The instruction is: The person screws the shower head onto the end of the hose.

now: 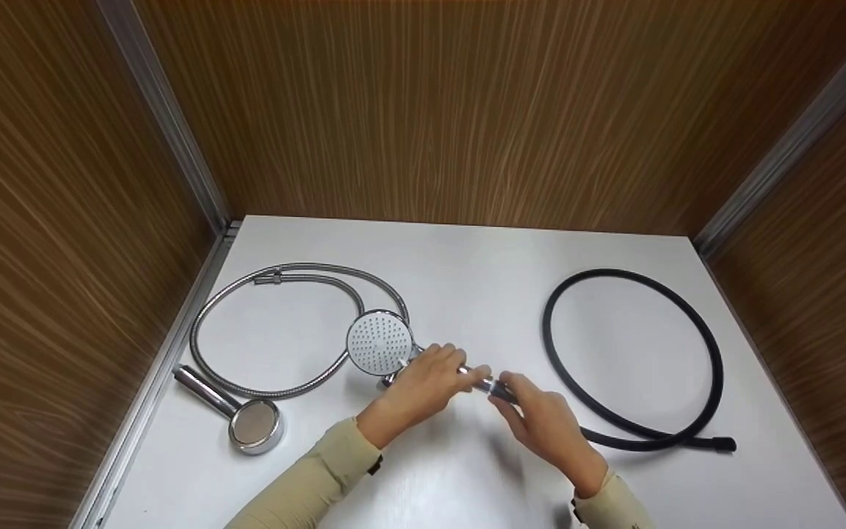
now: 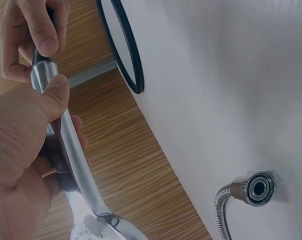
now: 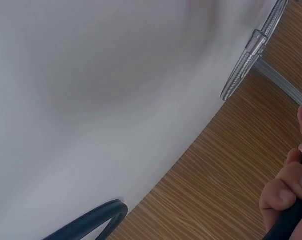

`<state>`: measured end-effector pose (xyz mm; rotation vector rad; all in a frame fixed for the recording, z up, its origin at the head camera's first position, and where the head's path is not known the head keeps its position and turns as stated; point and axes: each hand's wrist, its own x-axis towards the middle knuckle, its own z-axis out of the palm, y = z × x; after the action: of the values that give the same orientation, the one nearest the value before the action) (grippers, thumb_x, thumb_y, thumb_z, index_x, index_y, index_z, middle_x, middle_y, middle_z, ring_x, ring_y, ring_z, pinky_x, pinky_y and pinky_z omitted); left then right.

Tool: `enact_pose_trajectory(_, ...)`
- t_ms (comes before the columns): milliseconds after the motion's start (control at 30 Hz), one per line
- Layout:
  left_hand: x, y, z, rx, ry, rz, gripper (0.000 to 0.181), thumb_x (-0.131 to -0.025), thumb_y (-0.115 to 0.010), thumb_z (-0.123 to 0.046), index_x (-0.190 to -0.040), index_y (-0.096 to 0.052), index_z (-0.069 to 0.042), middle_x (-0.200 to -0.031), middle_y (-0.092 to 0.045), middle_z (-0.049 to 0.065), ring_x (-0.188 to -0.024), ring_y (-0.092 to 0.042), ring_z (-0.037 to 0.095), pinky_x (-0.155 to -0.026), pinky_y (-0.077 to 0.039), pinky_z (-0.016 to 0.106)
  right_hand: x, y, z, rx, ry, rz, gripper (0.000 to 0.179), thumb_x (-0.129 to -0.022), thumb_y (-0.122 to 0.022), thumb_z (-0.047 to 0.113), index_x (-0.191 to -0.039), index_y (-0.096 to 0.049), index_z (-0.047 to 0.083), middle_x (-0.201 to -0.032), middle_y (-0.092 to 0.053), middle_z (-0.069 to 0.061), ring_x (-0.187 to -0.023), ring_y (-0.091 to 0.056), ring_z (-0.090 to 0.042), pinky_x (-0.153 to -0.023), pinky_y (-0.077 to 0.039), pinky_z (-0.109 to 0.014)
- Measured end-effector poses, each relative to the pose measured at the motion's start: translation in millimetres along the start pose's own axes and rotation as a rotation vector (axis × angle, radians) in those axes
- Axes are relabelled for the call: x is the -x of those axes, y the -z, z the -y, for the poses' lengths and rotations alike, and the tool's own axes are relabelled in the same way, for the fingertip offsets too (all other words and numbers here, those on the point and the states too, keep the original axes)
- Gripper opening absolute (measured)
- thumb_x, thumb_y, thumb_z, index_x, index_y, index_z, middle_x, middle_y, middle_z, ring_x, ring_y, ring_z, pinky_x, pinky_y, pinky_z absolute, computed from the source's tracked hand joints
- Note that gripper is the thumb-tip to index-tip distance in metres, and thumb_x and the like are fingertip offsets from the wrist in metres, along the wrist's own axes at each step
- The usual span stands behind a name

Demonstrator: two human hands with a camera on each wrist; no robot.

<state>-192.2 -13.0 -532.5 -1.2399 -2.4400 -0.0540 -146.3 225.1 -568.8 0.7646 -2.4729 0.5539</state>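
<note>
My left hand (image 1: 423, 382) grips the handle of a chrome hand shower (image 1: 379, 342), its round, dotted spray face turned up at the left. In the left wrist view the thumb lies along the chrome handle (image 2: 78, 150). My right hand (image 1: 548, 422) holds the end of a black shower hose (image 1: 636, 444) between thumb and fingers. This hose end meets the foot of the handle, in line with it, and the joint shows just past the left thumb. In the right wrist view, curled fingers (image 3: 286, 187) wrap the black hose end (image 3: 288, 222).
A coiled metal shower hose (image 1: 313, 266) lies at the left of the white table (image 1: 482, 272). Below it rests a second shower head (image 1: 255, 425) with a chrome handle. The rest of the black hose loops on the right. Wood-grain panels (image 1: 430, 110) enclose the back and sides.
</note>
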Motion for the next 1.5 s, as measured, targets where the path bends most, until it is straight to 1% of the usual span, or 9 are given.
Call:
enact_pose_trajectory(133,0.0,-0.9,0.3,-0.005,-0.002,-0.006,0.030,-0.098,-0.070,-0.031,-0.126,-0.062,-0.030,-0.089,-0.064,-0.001,-0.081,-0.057,0.016,-0.075,-0.050,0.028,-0.1,-1.1,-1.1,0.001,0.014,0.007,0.032,-0.090,-0.083,0.018,-0.113,-0.063,0.011,-0.086,-0.069,0.007,-0.060,-0.050,-0.001,-0.052,-0.047,-0.022)
enact_pose_trajectory(400,2.2,-2.7,-0.1,0.006,0.001,-0.010,0.030,-0.097,-0.070,-0.028,-0.127,-0.063,-0.030,-0.088,-0.063,-0.001,-0.081,-0.056,0.016,-0.074,-0.048,0.028,0.1,-0.5,0.4,-0.006,-0.010,0.044,0.023,-0.095,-0.078,0.018,-0.112,-0.064,0.013,-0.084,-0.061,0.009,-0.059,-0.043,0.000,-0.051,-0.041,-0.021)
enact_pose_trajectory(533,2.4,-1.7,-0.7,-0.002,0.000,-0.004,0.030,-0.098,-0.069,-0.029,-0.127,-0.062,-0.030,-0.089,-0.063,-0.001,-0.081,-0.056,0.016,-0.075,-0.049,0.027,0.6,0.1,1.6,-0.019,-0.035,0.055,0.025,-0.094,-0.079,0.019,-0.114,-0.065,0.012,-0.085,-0.067,0.009,-0.060,-0.050,-0.001,-0.052,-0.045,-0.022)
enact_pose_trajectory(667,1.8,-0.9,-1.1,-0.014,0.001,-0.004,0.030,-0.099,-0.069,-0.029,-0.127,-0.061,-0.031,-0.089,-0.063,-0.001,-0.081,-0.057,0.016,-0.076,-0.050,0.027,0.4,0.4,2.9,-0.035,-0.086,0.059,0.035,-0.090,-0.084,0.022,-0.115,-0.063,0.010,-0.085,-0.073,0.005,-0.060,-0.054,-0.004,-0.053,-0.047,-0.023)
enact_pose_trajectory(767,1.5,-1.2,-1.5,-0.022,0.000,-0.007,0.030,-0.098,-0.070,-0.028,-0.126,-0.061,-0.031,-0.088,-0.063,-0.001,-0.080,-0.056,0.016,-0.075,-0.050,0.027,0.3,0.2,3.3,-0.043,-0.108,0.059,0.037,-0.087,-0.086,0.019,-0.113,-0.062,0.010,-0.085,-0.076,0.003,-0.060,-0.059,-0.005,-0.053,-0.048,-0.023)
enact_pose_trajectory(933,1.9,-1.6,-2.2,-0.029,0.004,0.005,0.030,-0.098,-0.070,-0.028,-0.126,-0.061,-0.031,-0.088,-0.063,-0.002,-0.080,-0.055,0.016,-0.074,-0.048,0.027,0.8,-0.1,2.8,-0.042,-0.074,0.058,0.033,-0.088,-0.085,0.015,-0.110,-0.061,0.011,-0.086,-0.076,0.004,-0.062,-0.065,-0.008,-0.054,-0.051,-0.023)
enact_pose_trajectory(1067,2.5,-1.4,-2.5,-0.027,0.004,0.019,0.030,-0.098,-0.069,-0.027,-0.127,-0.061,-0.031,-0.089,-0.063,-0.002,-0.081,-0.055,0.016,-0.074,-0.048,0.027,1.5,0.6,2.3,-0.035,-0.034,0.058,0.031,-0.090,-0.084,0.016,-0.112,-0.062,0.012,-0.088,-0.072,0.006,-0.061,-0.058,-0.004,-0.053,-0.049,-0.022)
enact_pose_trajectory(1233,3.7,-1.8,-2.1,-0.005,-0.002,0.003,0.030,-0.097,-0.070,-0.027,-0.126,-0.064,-0.031,-0.088,-0.063,-0.002,-0.079,-0.054,0.016,-0.073,-0.046,0.027,2.7,0.3,1.4,-0.029,-0.002,0.054,0.029,-0.092,-0.081,0.017,-0.112,-0.062,0.012,-0.088,-0.065,0.008,-0.061,-0.047,0.001,-0.053,-0.044,-0.019)
enact_pose_trajectory(1500,3.8,-1.8,-1.9,0.003,0.001,0.014,0.030,-0.098,-0.070,-0.030,-0.127,-0.063,-0.031,-0.089,-0.064,-0.002,-0.081,-0.055,0.016,-0.074,-0.048,0.027,2.3,0.5,1.6,-0.021,0.010,0.052,0.025,-0.093,-0.080,0.017,-0.110,-0.062,0.012,-0.084,-0.057,0.008,-0.059,-0.039,0.003,-0.052,-0.038,-0.016)
